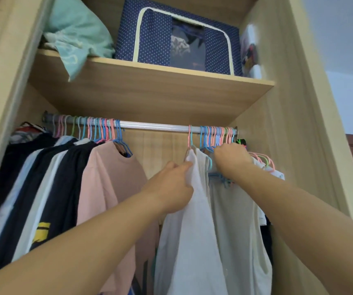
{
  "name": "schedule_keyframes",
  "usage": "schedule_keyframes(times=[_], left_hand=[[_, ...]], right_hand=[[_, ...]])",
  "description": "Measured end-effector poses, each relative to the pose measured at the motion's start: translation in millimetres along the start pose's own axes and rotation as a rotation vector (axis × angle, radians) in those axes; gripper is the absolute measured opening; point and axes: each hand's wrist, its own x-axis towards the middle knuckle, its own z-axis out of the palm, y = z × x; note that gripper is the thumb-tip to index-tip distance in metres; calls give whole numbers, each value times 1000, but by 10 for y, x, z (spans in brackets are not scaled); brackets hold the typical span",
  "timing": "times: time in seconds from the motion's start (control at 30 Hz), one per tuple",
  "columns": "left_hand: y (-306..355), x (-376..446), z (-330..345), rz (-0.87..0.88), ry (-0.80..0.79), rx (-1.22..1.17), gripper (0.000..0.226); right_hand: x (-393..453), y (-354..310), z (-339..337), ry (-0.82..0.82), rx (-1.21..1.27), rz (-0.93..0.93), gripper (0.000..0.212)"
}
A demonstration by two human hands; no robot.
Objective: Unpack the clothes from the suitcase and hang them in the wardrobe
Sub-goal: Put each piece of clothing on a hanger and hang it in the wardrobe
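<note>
Pale wood wardrobe (294,145) fills my view, its shelf (150,81) overhead carrying a crumpled mint cloth (75,33) and a blue dotted storage box (179,35). Under the shelf the silver rail (156,125) runs left to right, packed with pastel hangers at both ends and bare in the middle.

My left hand (174,188) pinches the shoulder of a white shirt (192,231), thumb and fingers curled round the fabric just below its pink hanger (190,137), whose hook already sits over the rail at the right edge of the bare stretch. The shirt hangs straight down, long axis vertical, just beside a cream garment (235,209) on its right. My right hand (232,155) is higher and further right, fingers curled into the bunch of spare hangers (218,135) crowded at the rail's right end; it looks to be gripping one, though which one I cannot tell.

I judge this shirt as good as hung. The relation that matters next is that the spare hangers lie right at my right hand, while the free rail lies to the left of my left. A pink top (107,188) and dark clothes (33,188) fill the left side.
</note>
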Motion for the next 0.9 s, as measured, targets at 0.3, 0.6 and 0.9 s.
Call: schedule_keyframes(times=[0.3,0.6,0.9], left_hand=[[-254,-369,-201,-54,23,8,70],[-197,-639,180,-38,-5,-190,64],[651,-1182,1085,38,-81,-744,44]], right_hand=[[-45,140,-284,37,335,150,24],[-919,649,-361,198,344,323,17],[-2941,873,-643,253,650,660,17]])
